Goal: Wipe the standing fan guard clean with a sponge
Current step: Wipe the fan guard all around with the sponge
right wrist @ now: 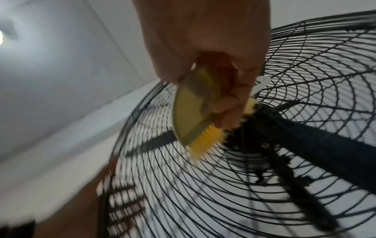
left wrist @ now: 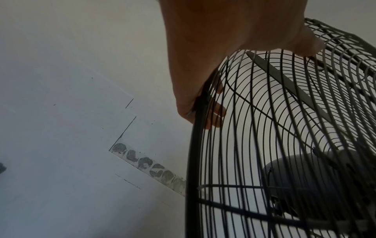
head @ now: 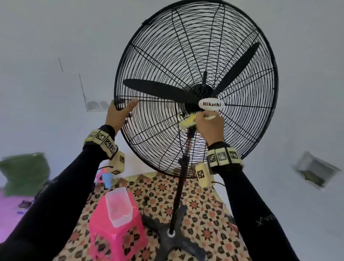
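A tall black standing fan with a round wire guard (head: 198, 52) fills the middle of the head view. My left hand (head: 119, 113) grips the guard's left rim (left wrist: 195, 128), thumb on the front wires and fingers curled behind. My right hand (head: 209, 123) holds a yellow scrubbing sponge with bristles (head: 188, 122) against the front wires just below the white "Mikachi" badge (head: 211, 104). In the right wrist view the fingers (right wrist: 234, 99) curl round the sponge (right wrist: 195, 116), and its yellow bristles (right wrist: 205, 143) touch the wires near the hub.
A pink plastic stool (head: 115, 232) stands at the lower left of the fan base (head: 172, 235), with a clear plastic tub (head: 119, 207) on top. The floor has a patterned mat (head: 208, 216). A green bag (head: 25, 173) sits at the left by the white wall.
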A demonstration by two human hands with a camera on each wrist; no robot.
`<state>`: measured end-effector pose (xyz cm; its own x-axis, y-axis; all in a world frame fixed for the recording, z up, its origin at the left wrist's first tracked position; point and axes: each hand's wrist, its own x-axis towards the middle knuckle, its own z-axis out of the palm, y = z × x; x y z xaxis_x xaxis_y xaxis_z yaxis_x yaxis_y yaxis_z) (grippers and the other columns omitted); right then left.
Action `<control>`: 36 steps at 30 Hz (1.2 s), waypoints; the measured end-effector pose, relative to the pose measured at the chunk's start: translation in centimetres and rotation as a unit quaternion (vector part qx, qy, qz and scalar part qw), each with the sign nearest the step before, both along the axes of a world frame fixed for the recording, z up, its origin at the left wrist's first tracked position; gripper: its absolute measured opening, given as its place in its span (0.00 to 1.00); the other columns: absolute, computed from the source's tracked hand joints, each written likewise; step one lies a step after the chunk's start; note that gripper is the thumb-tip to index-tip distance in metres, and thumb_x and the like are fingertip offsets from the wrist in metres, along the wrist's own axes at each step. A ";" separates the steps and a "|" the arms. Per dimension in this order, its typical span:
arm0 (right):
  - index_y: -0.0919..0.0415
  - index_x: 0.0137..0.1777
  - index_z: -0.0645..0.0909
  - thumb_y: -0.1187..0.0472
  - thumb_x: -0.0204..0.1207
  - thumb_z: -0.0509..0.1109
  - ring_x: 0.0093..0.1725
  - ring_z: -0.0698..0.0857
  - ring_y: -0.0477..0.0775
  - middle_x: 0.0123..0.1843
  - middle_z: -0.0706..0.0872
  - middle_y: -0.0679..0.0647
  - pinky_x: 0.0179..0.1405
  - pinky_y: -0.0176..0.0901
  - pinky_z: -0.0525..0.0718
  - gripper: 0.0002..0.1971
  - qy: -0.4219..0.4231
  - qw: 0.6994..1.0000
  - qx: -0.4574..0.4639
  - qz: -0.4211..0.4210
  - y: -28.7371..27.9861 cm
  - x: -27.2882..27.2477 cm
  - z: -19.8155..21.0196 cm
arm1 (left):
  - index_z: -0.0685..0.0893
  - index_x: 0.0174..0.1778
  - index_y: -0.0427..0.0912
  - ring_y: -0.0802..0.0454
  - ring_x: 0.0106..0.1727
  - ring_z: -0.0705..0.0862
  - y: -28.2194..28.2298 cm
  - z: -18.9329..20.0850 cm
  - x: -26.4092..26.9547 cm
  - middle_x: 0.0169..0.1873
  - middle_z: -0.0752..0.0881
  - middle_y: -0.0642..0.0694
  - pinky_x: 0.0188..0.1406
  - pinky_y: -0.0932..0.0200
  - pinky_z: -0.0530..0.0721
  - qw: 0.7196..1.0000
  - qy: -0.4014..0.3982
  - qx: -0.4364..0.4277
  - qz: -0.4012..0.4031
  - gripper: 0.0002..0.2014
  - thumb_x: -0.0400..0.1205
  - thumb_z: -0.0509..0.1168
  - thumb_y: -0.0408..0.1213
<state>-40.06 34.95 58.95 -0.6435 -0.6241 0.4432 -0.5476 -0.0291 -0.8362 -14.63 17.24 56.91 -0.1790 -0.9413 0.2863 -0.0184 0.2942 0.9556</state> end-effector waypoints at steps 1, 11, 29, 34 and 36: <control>0.60 0.33 0.90 0.57 0.76 0.68 0.38 0.91 0.60 0.34 0.91 0.54 0.41 0.64 0.92 0.14 -0.025 1.000 -0.001 0.013 0.1 -0.2 0.5 | 0.78 0.71 0.49 0.48 0.54 0.91 0.1 -0.1 0.0 0.63 0.88 0.46 0.60 0.38 0.89 1.000 0.003 -0.001 0.001 0.48 0.63 0.76 0.78; 0.61 0.40 0.91 0.58 0.79 0.67 0.36 0.89 0.53 0.38 0.92 0.53 0.25 0.44 0.82 0.13 0.004 1.000 -0.001 0.004 0.4 -0.8 -0.1 | 0.78 0.69 0.48 0.47 0.54 0.91 0.4 -0.2 -0.1 0.60 0.89 0.47 0.58 0.41 0.90 1.000 0.004 -0.015 0.008 0.46 0.63 0.74 0.78; 0.55 0.54 0.84 0.52 0.84 0.65 0.35 0.90 0.53 0.41 0.90 0.53 0.29 0.53 0.91 0.09 0.021 0.984 -0.148 -0.099 1.6 -3.6 0.9 | 0.78 0.70 0.49 0.43 0.61 0.89 1.0 -1.0 -0.2 0.61 0.88 0.47 0.64 0.35 0.87 0.999 0.019 -0.008 0.024 0.47 0.63 0.75 0.78; 0.53 0.45 0.80 0.60 0.85 0.68 0.31 0.83 0.34 0.43 0.87 0.49 0.24 0.31 0.80 0.06 0.056 0.994 0.008 0.096 1.4 0.7 -1.3 | 0.78 0.62 0.54 0.43 0.61 0.89 0.9 -0.8 -0.4 0.58 0.88 0.48 0.66 0.31 0.86 0.999 0.026 -0.006 0.039 0.42 0.62 0.74 0.80; 0.54 0.43 0.81 0.62 0.84 0.68 0.33 0.82 0.32 0.44 0.86 0.47 0.26 0.28 0.78 0.08 0.055 0.992 0.007 0.112 2.1 0.9 -1.3 | 0.78 0.65 0.52 0.46 0.59 0.89 0.8 -1.0 -0.3 0.59 0.88 0.48 0.64 0.32 0.87 0.999 0.022 -0.008 0.031 0.44 0.63 0.74 0.80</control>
